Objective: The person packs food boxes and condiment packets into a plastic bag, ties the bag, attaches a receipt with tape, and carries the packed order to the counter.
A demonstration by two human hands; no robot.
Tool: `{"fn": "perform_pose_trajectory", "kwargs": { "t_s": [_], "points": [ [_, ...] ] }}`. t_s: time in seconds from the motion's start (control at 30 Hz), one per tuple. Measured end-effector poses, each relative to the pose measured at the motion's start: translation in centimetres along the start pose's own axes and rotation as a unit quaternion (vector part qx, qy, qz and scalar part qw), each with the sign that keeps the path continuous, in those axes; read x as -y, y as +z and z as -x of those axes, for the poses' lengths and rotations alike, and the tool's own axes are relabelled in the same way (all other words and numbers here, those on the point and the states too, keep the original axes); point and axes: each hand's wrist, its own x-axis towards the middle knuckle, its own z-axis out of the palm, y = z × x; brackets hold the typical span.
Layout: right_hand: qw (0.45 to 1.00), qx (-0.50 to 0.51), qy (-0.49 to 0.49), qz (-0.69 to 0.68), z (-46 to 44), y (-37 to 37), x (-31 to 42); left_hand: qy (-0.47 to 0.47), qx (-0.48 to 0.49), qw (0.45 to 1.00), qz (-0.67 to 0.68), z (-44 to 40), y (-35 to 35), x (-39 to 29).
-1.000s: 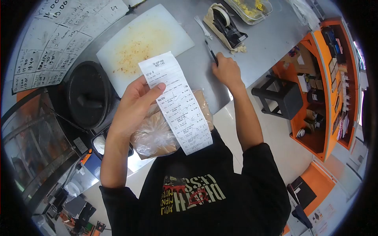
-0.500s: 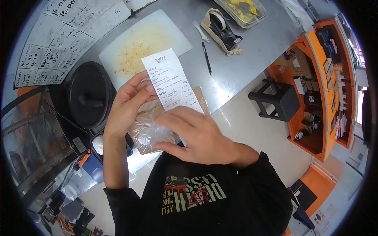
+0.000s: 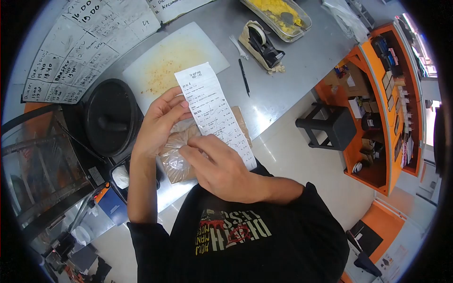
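Observation:
A long printed receipt (image 3: 210, 101) is pinched along its upper left edge by the thumb and fingers of my left hand (image 3: 160, 121). Below it is a brown package in a clear plastic bag (image 3: 177, 162), close to the counter's near edge. The fingers of my right hand (image 3: 222, 172) are closed on gathered plastic at the top of this bag. The receipt's lower end runs behind my right hand and comes out beside it. Brown paper (image 3: 241, 123) shows past the receipt's right edge.
Behind my hands lies a stained white cutting board (image 3: 188, 42). A black pen (image 3: 244, 78), a tape dispenser (image 3: 262, 47) and a container of yellow food (image 3: 283, 19) are farther right. A round black lid (image 3: 111, 118) sits left. A black stool (image 3: 325, 125) stands on the floor.
My right hand has dropped from over the receipt onto the bag, and its fingers have closed on the plastic. More of the receipt's lower part shows. My left hand still holds the receipt.

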Motion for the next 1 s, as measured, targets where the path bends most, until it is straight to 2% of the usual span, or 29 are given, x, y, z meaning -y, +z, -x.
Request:
{"fn": "perform_pose_trajectory", "kwargs": {
  "t_s": [0.3, 0.6, 0.7, 0.8, 0.9, 0.93, 1.0],
  "points": [
    [0.995, -0.032, 0.042, -0.088, 0.4, 0.8, 0.5, 0.043, -0.003, 0.999, -0.024, 0.5, 0.2, 0.3],
    [0.983, 0.000, 0.106, -0.151, 1.2, 1.3, 0.8, 0.044, 0.024, 0.998, -0.032, 0.0, -0.4, 0.8],
    [0.991, -0.053, 0.008, -0.120, 0.5, 1.7, 1.5, 0.042, 0.023, 0.999, -0.026, 0.0, -0.2, 0.7],
    [0.991, -0.008, 0.070, -0.109, 1.1, 2.1, 0.6, 0.054, 0.005, 0.998, -0.031, 0.1, -0.2, 0.6],
    [0.985, -0.059, 0.080, -0.143, 0.5, 1.6, -0.4, 0.144, -0.105, 0.968, -0.176, 2.7, 0.5, -0.8],
    [0.970, -0.074, 0.121, -0.197, 1.0, 2.2, -1.3, 0.203, -0.109, 0.953, -0.197, 3.5, -0.1, -0.3],
    [0.948, -0.108, 0.129, -0.269, 1.2, 3.0, -2.3, 0.178, 0.012, 0.969, -0.172, 6.0, -0.9, -0.4]
  ]
}}
